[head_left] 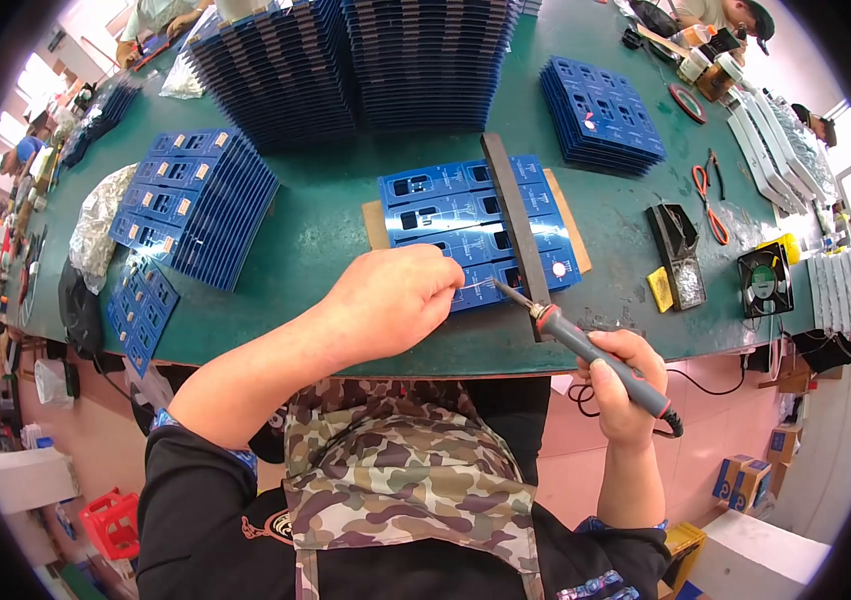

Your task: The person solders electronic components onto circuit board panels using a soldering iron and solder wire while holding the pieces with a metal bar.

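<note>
A blue circuit board panel (pixel 445 212) lies on a brown backing board (pixel 570 222) in front of me, with a dark metal bar (pixel 512 205) across it. My right hand (pixel 627 388) grips a grey soldering iron (pixel 595 358), its tip pointing left onto the panel's near row. Over the near left of the panel, my left hand (pixel 390 298) is closed in a pinch on a thin solder wire (pixel 478 284). The wire reaches toward the iron's tip; whether they touch is too small to tell. A round white spot (pixel 558 269) shows at the panel's near right corner.
Tall stacks of blue panels (pixel 425 70) stand behind the work, with shorter stacks at left (pixel 180 200) and right (pixel 600 115). Rightward lie orange-handled pliers (pixel 707 205), a black box (pixel 680 255), a yellow sponge (pixel 659 289) and a small fan (pixel 765 280). Other people sit at the far edges.
</note>
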A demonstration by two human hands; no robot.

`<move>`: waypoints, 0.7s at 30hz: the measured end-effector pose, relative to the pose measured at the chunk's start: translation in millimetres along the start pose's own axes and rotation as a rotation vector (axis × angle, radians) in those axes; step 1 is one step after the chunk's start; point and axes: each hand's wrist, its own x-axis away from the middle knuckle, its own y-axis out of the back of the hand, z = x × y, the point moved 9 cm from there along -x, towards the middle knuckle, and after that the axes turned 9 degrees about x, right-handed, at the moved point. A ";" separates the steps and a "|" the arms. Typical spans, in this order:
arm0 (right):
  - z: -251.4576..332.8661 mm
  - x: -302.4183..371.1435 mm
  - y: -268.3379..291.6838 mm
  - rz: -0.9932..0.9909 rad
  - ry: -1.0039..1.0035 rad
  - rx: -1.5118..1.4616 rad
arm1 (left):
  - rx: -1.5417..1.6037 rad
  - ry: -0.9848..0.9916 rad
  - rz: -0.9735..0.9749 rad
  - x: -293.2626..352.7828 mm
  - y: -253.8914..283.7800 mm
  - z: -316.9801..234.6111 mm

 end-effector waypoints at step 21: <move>8.0 10.7 0.7 -0.010 0.031 0.072 | -0.040 -0.001 0.054 2.6 -7.9 -5.2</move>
